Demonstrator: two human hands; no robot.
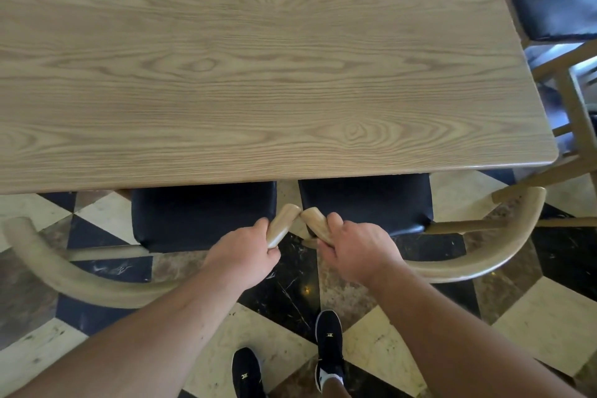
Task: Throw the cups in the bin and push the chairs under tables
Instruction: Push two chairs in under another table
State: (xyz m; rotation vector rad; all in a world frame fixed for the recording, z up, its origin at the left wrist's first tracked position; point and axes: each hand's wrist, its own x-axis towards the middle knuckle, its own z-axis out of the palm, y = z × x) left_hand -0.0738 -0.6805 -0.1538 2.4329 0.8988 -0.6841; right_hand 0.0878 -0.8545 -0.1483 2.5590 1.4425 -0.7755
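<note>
Two wooden chairs with dark blue seats stand side by side at the near edge of a long wooden table. The left chair and the right chair have the front parts of their seats under the tabletop. Their curved backrests sweep outward to both sides. My left hand grips the inner end of the left chair's armrest. My right hand grips the inner end of the right chair's armrest. The two armrest tips touch between my hands. No cups or bin are in view.
Another wooden chair with a dark seat stands beyond the table's right end, with more wooden frame pieces nearer. The floor is patterned cream, black and brown tile. My feet in black shoes stand behind the chairs.
</note>
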